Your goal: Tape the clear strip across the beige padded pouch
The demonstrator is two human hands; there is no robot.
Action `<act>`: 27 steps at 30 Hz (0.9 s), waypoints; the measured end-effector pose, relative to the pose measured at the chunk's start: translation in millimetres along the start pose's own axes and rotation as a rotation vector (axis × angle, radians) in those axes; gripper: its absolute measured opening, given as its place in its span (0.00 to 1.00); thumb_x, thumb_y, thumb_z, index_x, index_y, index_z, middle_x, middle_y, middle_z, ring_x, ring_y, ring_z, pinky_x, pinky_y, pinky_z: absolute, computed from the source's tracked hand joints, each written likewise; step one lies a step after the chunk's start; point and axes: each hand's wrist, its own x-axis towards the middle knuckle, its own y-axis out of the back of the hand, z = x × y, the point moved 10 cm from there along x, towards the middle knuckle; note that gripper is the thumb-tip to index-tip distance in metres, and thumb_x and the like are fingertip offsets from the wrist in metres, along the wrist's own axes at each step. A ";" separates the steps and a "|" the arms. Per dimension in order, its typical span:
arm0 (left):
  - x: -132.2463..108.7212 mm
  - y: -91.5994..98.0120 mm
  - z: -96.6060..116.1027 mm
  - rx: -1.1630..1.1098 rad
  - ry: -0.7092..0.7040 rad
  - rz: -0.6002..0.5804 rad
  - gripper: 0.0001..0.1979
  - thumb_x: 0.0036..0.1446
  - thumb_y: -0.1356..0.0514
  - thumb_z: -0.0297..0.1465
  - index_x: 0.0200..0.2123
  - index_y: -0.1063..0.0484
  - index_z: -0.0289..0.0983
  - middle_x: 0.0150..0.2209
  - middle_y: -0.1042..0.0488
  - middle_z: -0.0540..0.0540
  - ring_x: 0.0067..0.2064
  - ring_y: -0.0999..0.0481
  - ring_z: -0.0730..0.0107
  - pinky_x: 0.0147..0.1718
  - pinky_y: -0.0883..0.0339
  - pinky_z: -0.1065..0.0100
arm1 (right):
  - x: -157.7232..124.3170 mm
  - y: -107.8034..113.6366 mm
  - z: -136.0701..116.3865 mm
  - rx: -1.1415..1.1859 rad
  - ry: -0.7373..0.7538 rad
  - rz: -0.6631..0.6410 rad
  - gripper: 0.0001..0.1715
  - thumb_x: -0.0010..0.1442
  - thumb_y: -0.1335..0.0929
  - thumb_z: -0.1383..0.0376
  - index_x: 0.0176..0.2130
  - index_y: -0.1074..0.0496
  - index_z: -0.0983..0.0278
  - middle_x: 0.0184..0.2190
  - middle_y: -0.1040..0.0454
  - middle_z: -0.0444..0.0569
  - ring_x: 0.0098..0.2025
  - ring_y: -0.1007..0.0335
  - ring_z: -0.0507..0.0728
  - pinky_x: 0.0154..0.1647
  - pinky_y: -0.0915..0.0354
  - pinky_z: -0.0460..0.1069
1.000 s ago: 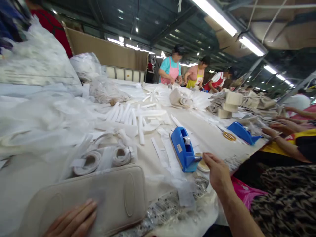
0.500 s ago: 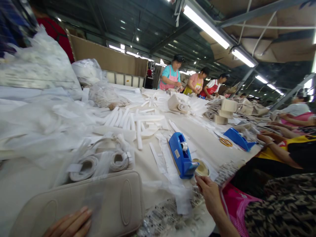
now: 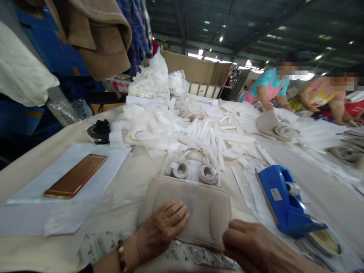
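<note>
A beige padded bag piece lies flat on the table in front of me. My left hand rests on its near left part with the fingers stretched out flat. My right hand is at its near right edge, fingers curled; what they hold, if anything, is hidden. A blue tape dispenser stands just right of the piece, with a tape roll lying at its near end.
A gold phone lies on white paper at the left. Two wound strap coils and several white strips lie beyond the piece. A black object sits far left. Other people work at the far right. Clothes hang upper left.
The view has swung left, bringing the phone into sight. My right hand has come back from the tape dispenser to the bag piece's right edge. My left hand stays flat on the piece.
</note>
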 end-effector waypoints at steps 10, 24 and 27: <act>-9.9 -13.0 -3.2 -0.110 0.056 0.012 0.14 0.61 0.52 0.24 0.47 0.32 0.30 0.48 0.28 0.43 0.53 0.33 0.64 0.54 0.39 0.64 | 116.5 -21.0 3.8 -0.490 0.166 -0.162 0.07 0.59 0.37 0.69 0.31 0.30 0.65 0.28 0.27 0.48 0.30 0.31 0.54 0.26 0.49 0.47; -7.7 -10.3 -5.4 -0.131 0.059 0.015 0.13 0.61 0.51 0.23 0.47 0.31 0.29 0.48 0.28 0.46 0.54 0.35 0.64 0.59 0.46 0.64 | 145.2 -14.0 25.7 -0.435 -0.125 -0.219 0.06 0.51 0.32 0.66 0.30 0.24 0.65 0.27 0.22 0.54 0.33 0.25 0.61 0.26 0.41 0.47; -7.9 -9.6 -3.8 -0.126 0.052 0.020 0.14 0.61 0.51 0.23 0.47 0.31 0.29 0.48 0.28 0.45 0.53 0.34 0.65 0.58 0.44 0.64 | 149.7 2.9 39.3 -0.424 -0.197 -0.130 0.18 0.47 0.27 0.60 0.37 0.27 0.68 0.28 0.22 0.55 0.32 0.25 0.63 0.25 0.40 0.48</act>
